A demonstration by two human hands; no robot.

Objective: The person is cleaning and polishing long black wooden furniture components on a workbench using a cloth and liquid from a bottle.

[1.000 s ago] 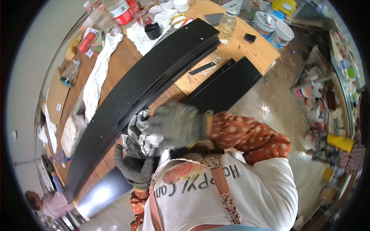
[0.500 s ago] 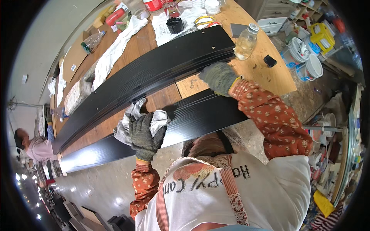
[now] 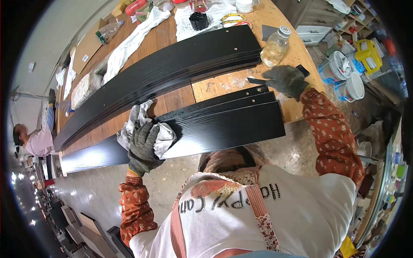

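Note:
My left hand (image 3: 145,148), in a dark grey knit glove, grips a crumpled grey-white rag (image 3: 164,136) against the glossy black board (image 3: 232,122) along the table's near edge. My right hand (image 3: 287,81), gloved alike, is above the table's right end, beyond that board's end. From its fingers a thin, flat dark strip (image 3: 257,81) points left; its exact kind I cannot make out. Behind lies a stack of black boards (image 3: 172,71) with small holes at the end. A small black square patch (image 3: 303,69) lies right beside my right hand.
A lidded glass jar (image 3: 275,46) stands by the far stack's right end. White cloths (image 3: 133,41), a black cup (image 3: 198,20) and yellow-handled scissors (image 3: 233,18) lie farther back. Buckets (image 3: 350,88) stand right of the table. Another person (image 3: 38,139) is at the far left end.
My right hand has moved right, off the near boards' end, uncovering it; the dark strip now shows at its fingers. My left hand and the rag have shifted slightly left along the board.

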